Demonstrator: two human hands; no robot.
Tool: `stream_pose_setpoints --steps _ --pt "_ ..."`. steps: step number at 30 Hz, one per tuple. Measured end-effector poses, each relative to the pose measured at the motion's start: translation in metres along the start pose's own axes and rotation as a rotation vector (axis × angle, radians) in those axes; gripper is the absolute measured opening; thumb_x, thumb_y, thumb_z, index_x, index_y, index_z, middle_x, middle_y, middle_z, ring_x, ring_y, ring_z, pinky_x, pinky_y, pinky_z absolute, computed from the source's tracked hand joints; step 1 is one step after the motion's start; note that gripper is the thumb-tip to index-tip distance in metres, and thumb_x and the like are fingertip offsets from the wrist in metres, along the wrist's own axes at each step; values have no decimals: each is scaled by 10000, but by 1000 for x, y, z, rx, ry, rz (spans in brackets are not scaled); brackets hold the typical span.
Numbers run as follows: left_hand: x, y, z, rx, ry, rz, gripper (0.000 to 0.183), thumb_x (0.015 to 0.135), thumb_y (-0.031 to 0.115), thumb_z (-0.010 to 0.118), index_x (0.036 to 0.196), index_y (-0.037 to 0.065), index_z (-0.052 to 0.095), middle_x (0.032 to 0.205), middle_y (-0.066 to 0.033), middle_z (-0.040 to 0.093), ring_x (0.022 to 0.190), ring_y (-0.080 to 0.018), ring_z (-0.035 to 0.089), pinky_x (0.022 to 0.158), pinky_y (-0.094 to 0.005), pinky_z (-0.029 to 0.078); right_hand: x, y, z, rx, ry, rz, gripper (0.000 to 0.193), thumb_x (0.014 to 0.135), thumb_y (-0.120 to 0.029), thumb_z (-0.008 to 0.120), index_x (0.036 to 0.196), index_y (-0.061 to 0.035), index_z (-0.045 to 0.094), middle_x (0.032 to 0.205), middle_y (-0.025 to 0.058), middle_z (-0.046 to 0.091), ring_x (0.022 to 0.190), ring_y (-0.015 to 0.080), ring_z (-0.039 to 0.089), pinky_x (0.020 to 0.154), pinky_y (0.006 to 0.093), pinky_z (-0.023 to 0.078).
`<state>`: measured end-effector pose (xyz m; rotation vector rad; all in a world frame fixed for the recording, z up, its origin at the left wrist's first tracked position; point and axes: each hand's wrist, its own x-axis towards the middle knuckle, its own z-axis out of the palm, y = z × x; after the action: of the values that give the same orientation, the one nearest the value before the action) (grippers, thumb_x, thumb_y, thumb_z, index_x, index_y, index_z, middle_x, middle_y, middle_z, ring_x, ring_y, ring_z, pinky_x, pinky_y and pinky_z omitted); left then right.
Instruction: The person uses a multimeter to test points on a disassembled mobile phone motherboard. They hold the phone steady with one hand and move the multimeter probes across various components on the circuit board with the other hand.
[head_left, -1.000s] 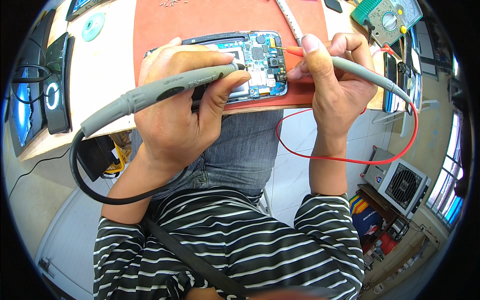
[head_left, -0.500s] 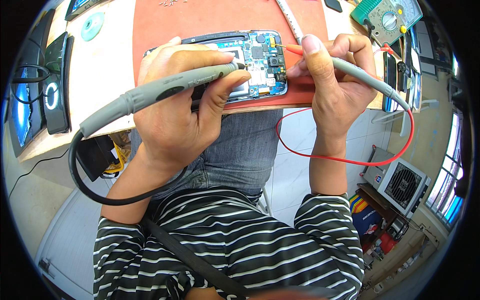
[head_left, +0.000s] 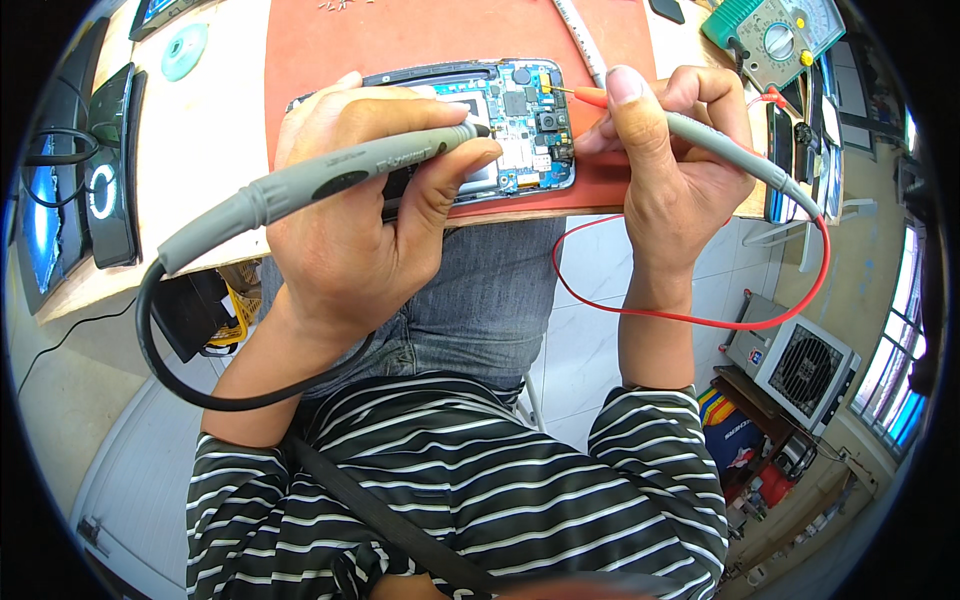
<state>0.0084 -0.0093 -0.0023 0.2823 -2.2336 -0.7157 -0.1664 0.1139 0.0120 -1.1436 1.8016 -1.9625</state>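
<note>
An opened phone (head_left: 519,128) lies on the red mat near the table's front edge, its blue circuit board showing. My left hand (head_left: 350,190) is closed around a grey test probe with a black cable (head_left: 330,172); its tip points at the middle of the board. My left hand also covers the phone's left part. In my right hand (head_left: 665,160) is a grey test probe with a red tip and red lead (head_left: 715,145). Its thin metal needle reaches the board's upper right corner; whether it touches is too small to tell. My right fingertips rest beside the phone's right edge.
A green analog multimeter (head_left: 778,42) stands at the far right. A white pen-like tool (head_left: 580,35) lies on the red mat (head_left: 420,35), with several small screws (head_left: 345,5) at its far edge. Dark devices with cables (head_left: 115,165) and a green round lid (head_left: 184,52) are at left.
Almost nothing differs. Both hands, the probes and the phone keep nearly the same places.
</note>
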Motion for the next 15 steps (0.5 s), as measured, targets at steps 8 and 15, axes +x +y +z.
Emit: stream_pose_setpoints --steps 8,15 --pt "0 0 1 -5 9 9 193 860 107 730 1005 -14 694 971 -91 702 917 -249 676 991 -476 460 1 -1 0 -13 -13 -3 266 866 -51 738 867 -43 472 650 46 621 557 83 647 457 166 470" --pt "-1 -1 1 6 12 17 182 861 104 728 1000 -10 699 978 -91 703 922 -250 679 986 -472 466 1 -1 1 9 -17 -13 263 863 -28 733 853 -40 471 663 45 621 561 79 643 466 175 492"
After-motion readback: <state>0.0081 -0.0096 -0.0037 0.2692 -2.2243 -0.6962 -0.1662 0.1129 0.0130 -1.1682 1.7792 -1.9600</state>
